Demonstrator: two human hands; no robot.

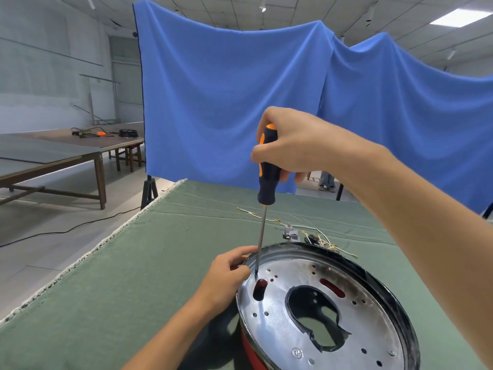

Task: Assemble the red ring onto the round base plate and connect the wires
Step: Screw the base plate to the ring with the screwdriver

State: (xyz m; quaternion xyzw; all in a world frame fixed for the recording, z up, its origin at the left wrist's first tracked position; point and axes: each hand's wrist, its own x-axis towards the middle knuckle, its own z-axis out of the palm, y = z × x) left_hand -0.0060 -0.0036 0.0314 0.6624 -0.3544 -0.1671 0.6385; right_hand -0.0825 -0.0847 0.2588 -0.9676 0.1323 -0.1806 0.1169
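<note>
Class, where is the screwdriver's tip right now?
Head view, centre: the screwdriver tip sits on the base plate left edge, beside the left hand.

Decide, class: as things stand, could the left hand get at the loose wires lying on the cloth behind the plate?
Probably not directly. The left hand grips the base plate at its near-left rim, while the wires lie beyond its far rim. The screwdriver held upright by the right hand stands between.

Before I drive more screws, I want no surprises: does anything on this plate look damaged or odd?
Yes. The round base plate has a ragged, torn edge at the near side of its central opening, and dark scorch-like stains near its far rim. Loose wires lie tangled on the cloth behind it.
</note>
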